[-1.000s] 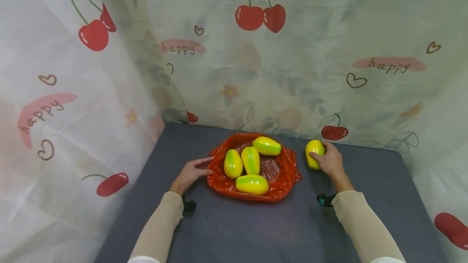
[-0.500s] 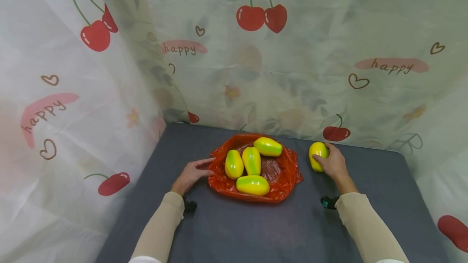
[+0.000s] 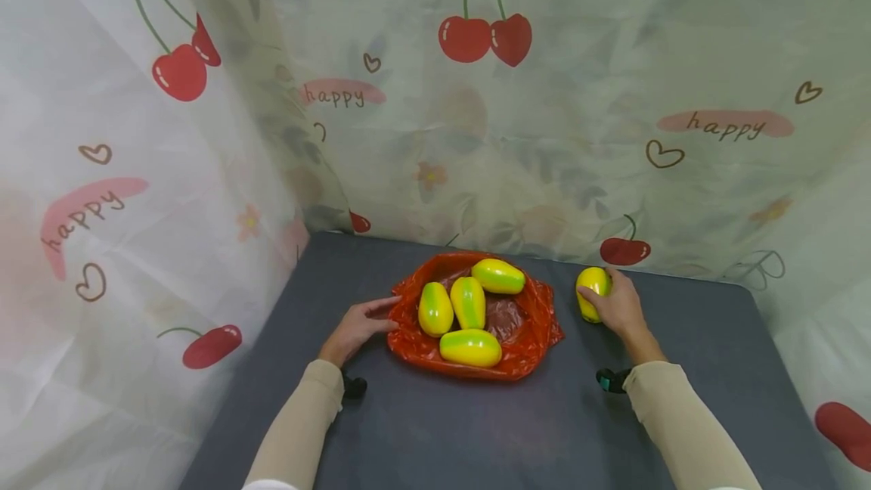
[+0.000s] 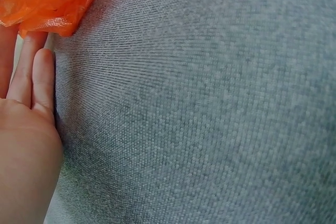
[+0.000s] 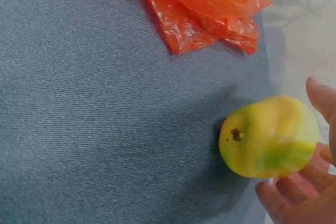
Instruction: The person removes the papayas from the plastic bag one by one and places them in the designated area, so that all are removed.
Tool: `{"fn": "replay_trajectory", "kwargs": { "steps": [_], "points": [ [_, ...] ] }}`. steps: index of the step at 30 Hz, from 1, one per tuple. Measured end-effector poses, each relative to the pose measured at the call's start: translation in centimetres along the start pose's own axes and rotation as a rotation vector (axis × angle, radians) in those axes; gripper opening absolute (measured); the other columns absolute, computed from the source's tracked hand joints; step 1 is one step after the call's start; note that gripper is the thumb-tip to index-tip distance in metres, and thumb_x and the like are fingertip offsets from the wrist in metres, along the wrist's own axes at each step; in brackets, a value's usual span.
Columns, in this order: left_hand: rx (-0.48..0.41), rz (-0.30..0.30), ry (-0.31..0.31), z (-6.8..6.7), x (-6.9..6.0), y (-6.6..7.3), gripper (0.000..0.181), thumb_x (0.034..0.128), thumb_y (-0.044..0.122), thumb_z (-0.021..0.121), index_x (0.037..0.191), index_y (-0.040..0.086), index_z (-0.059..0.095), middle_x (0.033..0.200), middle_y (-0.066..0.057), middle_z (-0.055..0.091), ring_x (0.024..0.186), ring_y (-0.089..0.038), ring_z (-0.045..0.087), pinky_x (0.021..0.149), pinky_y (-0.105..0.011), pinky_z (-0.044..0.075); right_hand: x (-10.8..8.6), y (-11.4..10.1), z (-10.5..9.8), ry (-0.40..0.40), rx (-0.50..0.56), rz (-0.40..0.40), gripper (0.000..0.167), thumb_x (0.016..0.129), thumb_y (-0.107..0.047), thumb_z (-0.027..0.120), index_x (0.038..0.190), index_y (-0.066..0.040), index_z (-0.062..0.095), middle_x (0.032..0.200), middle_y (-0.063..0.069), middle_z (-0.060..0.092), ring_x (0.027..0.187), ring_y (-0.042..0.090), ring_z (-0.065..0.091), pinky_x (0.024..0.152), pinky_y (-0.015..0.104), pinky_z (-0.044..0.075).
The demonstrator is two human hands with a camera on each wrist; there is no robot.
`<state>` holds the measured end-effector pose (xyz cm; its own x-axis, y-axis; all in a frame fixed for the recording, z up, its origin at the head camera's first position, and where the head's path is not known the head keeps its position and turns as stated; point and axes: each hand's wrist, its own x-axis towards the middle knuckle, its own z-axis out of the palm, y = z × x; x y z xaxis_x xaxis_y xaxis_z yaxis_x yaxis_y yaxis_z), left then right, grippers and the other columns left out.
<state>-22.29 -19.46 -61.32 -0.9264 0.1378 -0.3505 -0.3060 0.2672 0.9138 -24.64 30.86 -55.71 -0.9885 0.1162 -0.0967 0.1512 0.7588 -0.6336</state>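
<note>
A red plastic bag (image 3: 410, 348) lies spread open on the table, bearing several yellow-green papayas (image 3: 468, 303). At its left rim is my left hand (image 3: 349, 333), with extended fingers touching the plastic. In the left wrist view, the fingertips of this left hand (image 4: 26, 98) go behind the orange-looking bag (image 4: 52, 3). To the right of the bag, my right hand (image 3: 622, 311) holds a single papaya (image 3: 590, 283), thumb on the near side and fingers round the far side. The right wrist view shows that papaya's (image 5: 262, 137) dark stem end, with fingers (image 5: 289, 192) beside it.
The dark grey table (image 3: 463, 429) ends at the back against a hanging cherry-print curtain (image 3: 544, 119). Another curtain side (image 3: 156, 248) closes off the left. A loose bag flap (image 3: 556, 333) extends toward the single papaya.
The right hand and its papaya have shifted slightly to the right, away from the bag. The left hand stays at the bag's rim, and the papayas in the bag have not moved.
</note>
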Motion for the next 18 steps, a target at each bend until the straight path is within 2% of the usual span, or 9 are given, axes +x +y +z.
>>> {"fn": "replay_trajectory", "kwargs": {
  "steps": [4, 8, 12, 18],
  "points": [
    [0.003, -0.001, 0.001, 0.0, -0.1, 0.0, 0.053, 0.0850, 0.027, 0.083, 0.135, 0.034, 0.066, 0.147, -0.001, 0.061, 0.136, -0.025, 0.058, 0.119, -0.052, 0.041, -0.1, -0.2, -0.3, 0.003, -0.044, -0.006, 0.087, 0.098, -0.041, 0.065, 0.156, 0.009, 0.024, 0.153, 0.039, 0.033, 0.132, 0.054, 0.039, 0.110, 0.068, 0.037],
    [0.006, -0.021, -0.003, 0.1, -0.1, -0.1, 0.054, 0.0844, 0.027, 0.084, 0.135, 0.035, 0.067, 0.147, 0.000, 0.061, 0.137, -0.025, 0.057, 0.119, -0.052, 0.041, -0.3, -0.2, -0.9, -0.028, -0.072, 0.015, 0.093, 0.099, -0.044, 0.063, 0.159, 0.008, 0.015, 0.156, 0.041, 0.024, 0.139, 0.059, 0.028, 0.114, 0.072, 0.030],
    [0.011, -0.025, 0.000, 0.1, 0.0, 0.0, 0.053, 0.0842, 0.028, 0.084, 0.134, 0.036, 0.067, 0.148, 0.001, 0.060, 0.140, -0.026, 0.054, 0.121, -0.054, 0.038, -0.7, -0.2, -1.4, -0.026, -0.082, 0.035, 0.098, 0.099, -0.050, 0.061, 0.161, 0.004, 0.008, 0.157, 0.041, 0.018, 0.140, 0.062, 0.022, 0.113, 0.074, 0.027],
    [0.000, -0.021, 0.003, 0.2, 0.0, 0.0, 0.051, 0.0851, 0.027, 0.083, 0.134, 0.035, 0.068, 0.147, 0.000, 0.061, 0.140, -0.026, 0.053, 0.122, -0.055, 0.036, -1.2, -0.6, -1.8, 0.011, -0.180, -0.036, 0.097, 0.098, -0.050, 0.061, 0.162, 0.000, 0.008, 0.160, 0.039, 0.014, 0.138, 0.064, 0.020, 0.110, 0.078, 0.026]
  ]
}}
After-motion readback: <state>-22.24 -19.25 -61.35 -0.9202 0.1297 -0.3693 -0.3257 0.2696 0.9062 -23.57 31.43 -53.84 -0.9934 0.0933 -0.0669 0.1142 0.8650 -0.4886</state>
